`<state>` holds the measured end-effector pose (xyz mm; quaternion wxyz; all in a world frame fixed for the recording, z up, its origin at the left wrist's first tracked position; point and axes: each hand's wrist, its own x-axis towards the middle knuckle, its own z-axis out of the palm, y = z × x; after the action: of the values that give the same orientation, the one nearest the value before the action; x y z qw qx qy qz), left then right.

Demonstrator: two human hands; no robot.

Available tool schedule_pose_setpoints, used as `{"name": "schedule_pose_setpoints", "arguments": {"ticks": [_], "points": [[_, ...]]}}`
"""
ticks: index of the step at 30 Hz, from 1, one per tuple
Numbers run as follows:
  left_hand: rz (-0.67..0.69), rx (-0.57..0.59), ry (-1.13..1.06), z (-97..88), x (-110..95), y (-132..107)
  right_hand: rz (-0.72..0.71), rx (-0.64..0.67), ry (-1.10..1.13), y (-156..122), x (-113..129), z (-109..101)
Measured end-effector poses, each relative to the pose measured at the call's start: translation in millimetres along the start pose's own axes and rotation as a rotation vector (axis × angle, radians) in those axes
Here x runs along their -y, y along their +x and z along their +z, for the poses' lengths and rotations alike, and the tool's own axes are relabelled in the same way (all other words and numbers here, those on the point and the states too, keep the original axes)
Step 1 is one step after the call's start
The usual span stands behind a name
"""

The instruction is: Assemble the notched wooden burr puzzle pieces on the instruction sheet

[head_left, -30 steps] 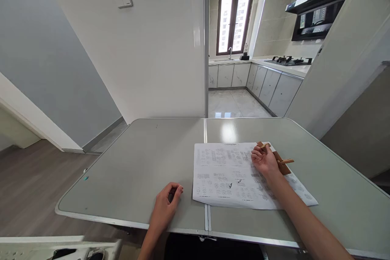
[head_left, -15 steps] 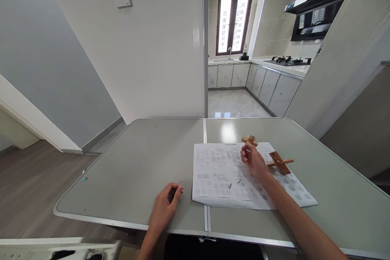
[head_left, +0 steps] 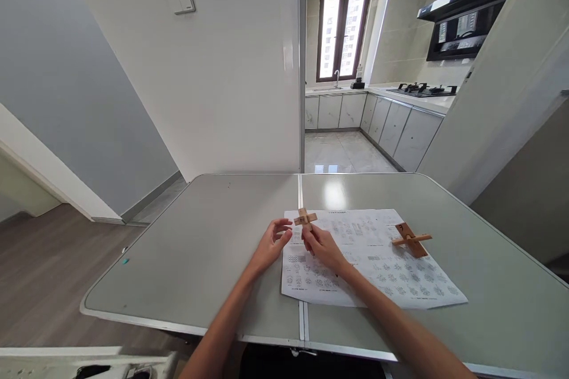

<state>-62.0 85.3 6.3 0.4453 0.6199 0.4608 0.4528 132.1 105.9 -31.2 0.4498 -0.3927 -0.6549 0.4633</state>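
Note:
My right hand [head_left: 323, 246] pinches a small cross-shaped wooden puzzle piece [head_left: 305, 217] by its lower end, holding it above the upper left part of a printed sheet [head_left: 377, 272]. My left hand [head_left: 272, 244] is just left of the piece, its fingers apart and curved toward it, with a gap between. A second wooden puzzle piece [head_left: 412, 240], a flat brown board with a thin stick across it, lies on the sheet's right side. Rows of small diagrams cover the sheet, and my right hand and forearm hide part of them.
The folding table [head_left: 191, 243] has a metal seam [head_left: 303, 320] down its middle. A small teal bit [head_left: 125, 261] lies by its left edge. At the lower left stands a white plastic object [head_left: 89, 361]. Beyond the table, a doorway opens on a kitchen with a gas hob [head_left: 422, 90].
My right hand has carried the cross-shaped piece leftward across the sheet. My left hand has moved up and right toward it, and its curled fingers have opened.

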Motion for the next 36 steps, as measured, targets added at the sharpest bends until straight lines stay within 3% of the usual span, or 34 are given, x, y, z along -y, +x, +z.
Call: {"name": "schedule_pose_setpoints", "arguments": {"ticks": [6, 12, 17, 23, 30, 36], "points": [[-0.025, 0.32, -0.178, -2.3, 1.1, 13.5, -0.196, 0.079, -0.432, -11.1, -5.9, 5.0], [-0.032, 0.348, -0.269, -5.6, 11.8, 11.3, -0.228, 0.145, -0.52, -16.1, -2.5, 4.7], [-0.015, 0.351, -0.3, -4.1, 16.7, 12.5, -0.177, 0.169, -0.405, -18.2, 4.2, 4.1], [-0.033, 0.265, -0.259, -2.7, 24.0, 15.8, -0.121, 0.224, -0.207, -17.3, 9.7, 3.0], [-0.065, 0.339, -0.347, -3.4, 23.8, 16.5, -0.057, 0.27, -0.051, -13.5, 10.6, 2.4], [-0.086, 0.362, -0.315, -6.0, 22.5, 17.7, 0.027, 0.405, 0.113, -9.2, 12.8, -3.2]]}}
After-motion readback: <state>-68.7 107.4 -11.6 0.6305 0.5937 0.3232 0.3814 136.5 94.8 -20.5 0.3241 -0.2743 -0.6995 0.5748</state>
